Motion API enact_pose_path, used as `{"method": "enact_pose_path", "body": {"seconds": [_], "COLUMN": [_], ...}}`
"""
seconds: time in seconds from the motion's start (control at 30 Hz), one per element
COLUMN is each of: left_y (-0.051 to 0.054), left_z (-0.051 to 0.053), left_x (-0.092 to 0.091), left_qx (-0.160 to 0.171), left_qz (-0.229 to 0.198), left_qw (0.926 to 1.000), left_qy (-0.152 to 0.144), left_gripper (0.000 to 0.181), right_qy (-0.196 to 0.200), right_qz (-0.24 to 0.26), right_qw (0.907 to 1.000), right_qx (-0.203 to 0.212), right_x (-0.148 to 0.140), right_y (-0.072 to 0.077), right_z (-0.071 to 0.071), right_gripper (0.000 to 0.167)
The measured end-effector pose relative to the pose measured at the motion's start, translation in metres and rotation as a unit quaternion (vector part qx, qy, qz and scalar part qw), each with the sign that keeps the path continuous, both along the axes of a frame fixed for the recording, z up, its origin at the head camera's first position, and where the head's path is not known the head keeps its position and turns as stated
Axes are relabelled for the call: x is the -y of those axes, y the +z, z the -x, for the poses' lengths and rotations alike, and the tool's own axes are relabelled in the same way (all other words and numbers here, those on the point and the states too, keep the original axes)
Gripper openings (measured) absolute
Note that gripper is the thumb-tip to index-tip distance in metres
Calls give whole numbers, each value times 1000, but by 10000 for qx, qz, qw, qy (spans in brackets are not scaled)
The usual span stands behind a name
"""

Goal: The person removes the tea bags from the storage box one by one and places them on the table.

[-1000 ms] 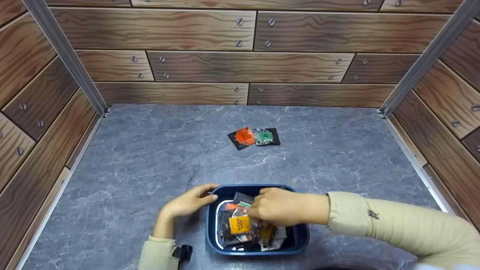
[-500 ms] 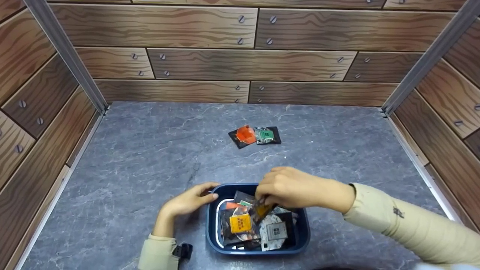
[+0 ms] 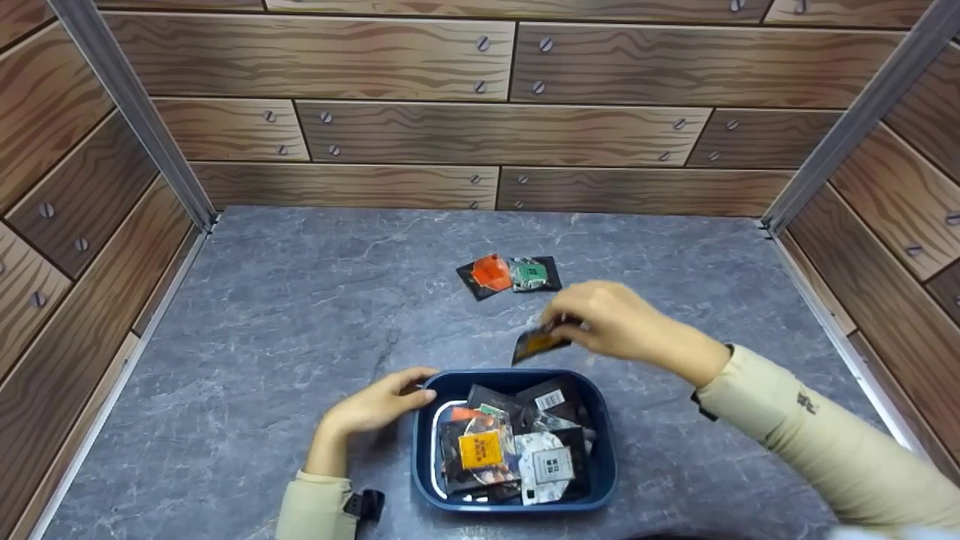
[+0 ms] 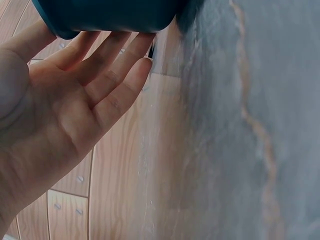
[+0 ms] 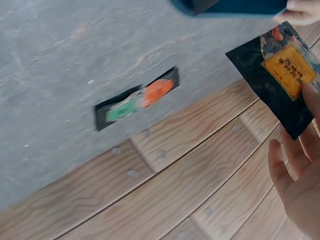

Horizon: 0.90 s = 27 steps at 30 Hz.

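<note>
Wood-print walls [image 3: 405,64] with grey posts [image 3: 127,112] at 10 and 2 o'clock enclose a grey marbled table [image 3: 285,322]. Taking the blue bin [image 3: 604,465] as the clock's centre in the head view, the right hand [image 3: 619,322] is raised at about 1 o'clock, thumb and fingers pinching the held packet [image 5: 287,70], black with a yellow label. That packet is tilted in the air, just past 12 o'clock of the bin, beyond its far rim. The left hand [image 3: 379,405] is at 10 o'clock, fingers mostly extended against the bin's outer side, thumb touching the rim, with nothing pinched.

Inside the bin, a yellow packet [image 3: 480,450] lies at 9 o'clock, a silver packet [image 3: 551,465] at 4 and a barcode packet [image 3: 555,399] at 1, with others partly hidden beneath. Well beyond the bin, around 12 o'clock, an orange packet [image 3: 491,274] and a green packet [image 3: 531,273] lie side by side on the table. Both sleeves [image 3: 795,420] are beige; a black strap [image 3: 367,504] is at the left wrist
</note>
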<state>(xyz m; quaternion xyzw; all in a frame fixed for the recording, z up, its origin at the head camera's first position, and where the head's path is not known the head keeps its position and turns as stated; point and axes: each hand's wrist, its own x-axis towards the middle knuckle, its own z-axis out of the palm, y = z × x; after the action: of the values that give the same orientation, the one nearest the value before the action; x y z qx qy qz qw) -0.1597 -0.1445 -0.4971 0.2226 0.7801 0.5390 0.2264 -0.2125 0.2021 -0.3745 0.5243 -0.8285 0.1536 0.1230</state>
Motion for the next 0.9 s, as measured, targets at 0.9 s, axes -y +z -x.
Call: {"method": "enact_pose_path", "body": {"seconds": [0.9], "left_y": [-4], "left_z": [1], "left_x": [1], "left_qx": [78], "left_qz": [126], "left_qw": [9998], "left_qy": [104], "left_gripper": [45], "right_qy": [-2857], "right_qz": [-550], "right_qw": [9511], "right_qx": [1042], "right_x": [-63], "right_y": [-41], "right_z": [106], "right_gripper": [12]}}
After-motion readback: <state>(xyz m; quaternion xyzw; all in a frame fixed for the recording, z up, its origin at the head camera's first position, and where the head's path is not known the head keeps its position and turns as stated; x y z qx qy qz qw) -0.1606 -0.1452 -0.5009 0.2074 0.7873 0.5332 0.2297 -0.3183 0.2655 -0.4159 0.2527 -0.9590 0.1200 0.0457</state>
